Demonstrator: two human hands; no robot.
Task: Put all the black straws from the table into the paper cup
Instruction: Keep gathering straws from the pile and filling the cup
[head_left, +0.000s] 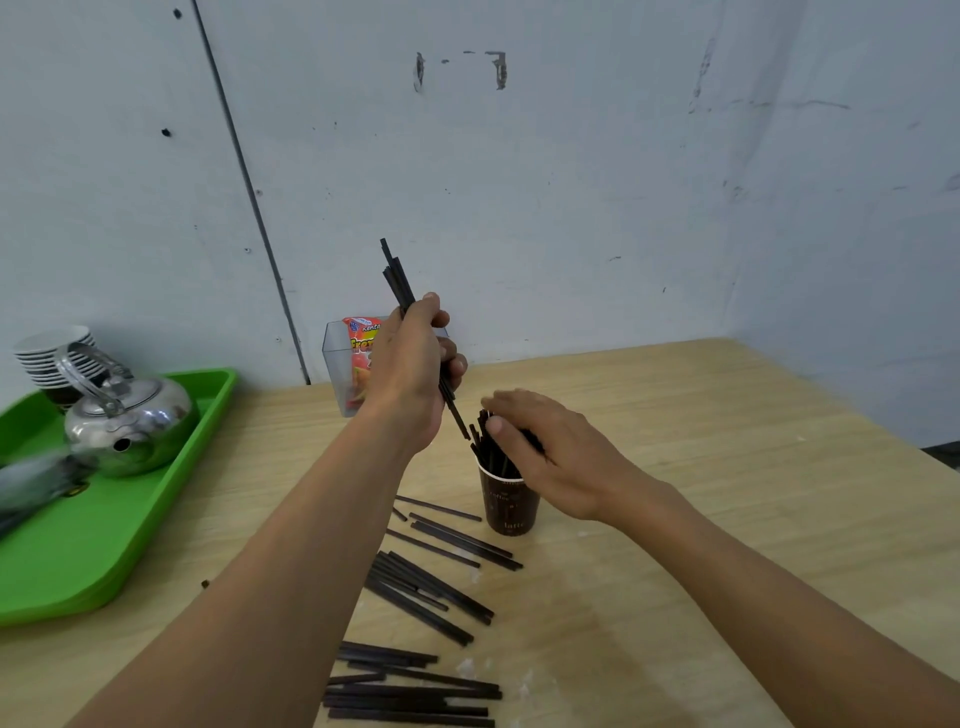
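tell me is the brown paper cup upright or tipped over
Upright: the brown paper cup stands on its base on the wooden table, rim up, black straws sticking out of it beneath the right hand.

A steel kettle (130, 426) sits on a green tray (78, 561), a snack packet (361, 343) nearby.

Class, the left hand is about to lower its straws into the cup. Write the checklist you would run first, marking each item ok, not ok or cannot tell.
1. Left hand grips the bundle of straws: ok.
2. Paper cup stands upright on the table: ok.
3. Bundle's lower ends are over the cup's mouth: cannot tell from one view.
4. Mouth is free: not ok, the right hand rests over the straws in the cup.
5. Table cleared: not ok, loose straws lie near the cup.
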